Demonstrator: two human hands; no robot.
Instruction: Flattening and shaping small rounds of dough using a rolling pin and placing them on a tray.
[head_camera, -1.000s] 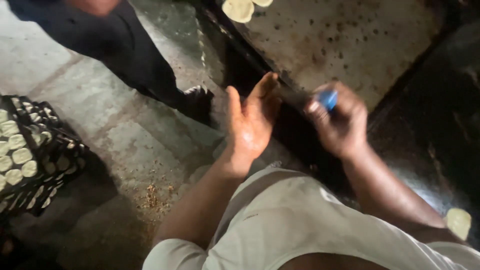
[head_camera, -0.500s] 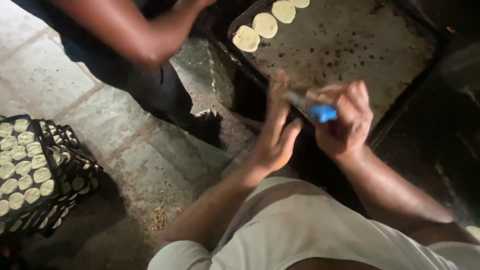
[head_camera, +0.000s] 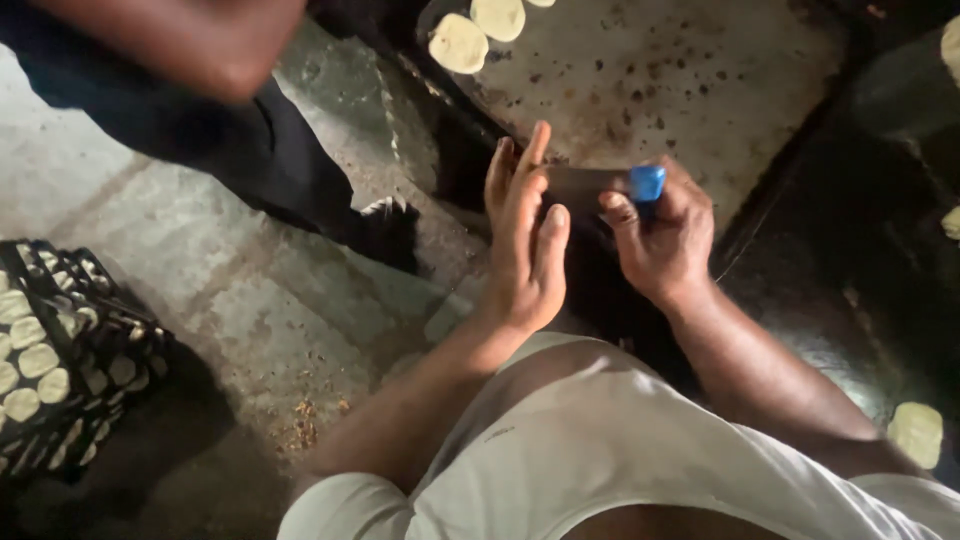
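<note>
Head view, nearest first: the person's pale shorts fill the bottom, both forearms reaching forward over them. To the low left a black crate stands on the stone floor, its layers packed with pale round dough discs. One more disc lies alone on the dark surface at the bottom right.

Past the knees, the left hand is released, palm flat and fingers straight up, pressed against the dark blade of a scraper. The right hand is clenched round the scraper's blue handle, thumb on top, holding the tool level between the two hands, just above the near edge of the tray.

That tray, a large stained metal sheet, lies beyond the hands and tilts off toward the top right. Most of it is bare and speckled with dark burnt spots; two pale discs sit at its far left corner, with a sliver of another at the top edge.

Farthest to the upper left, another person's blurred arm and dark trouser leg cross the floor, a dark shoe planted near the tray's left edge.
</note>
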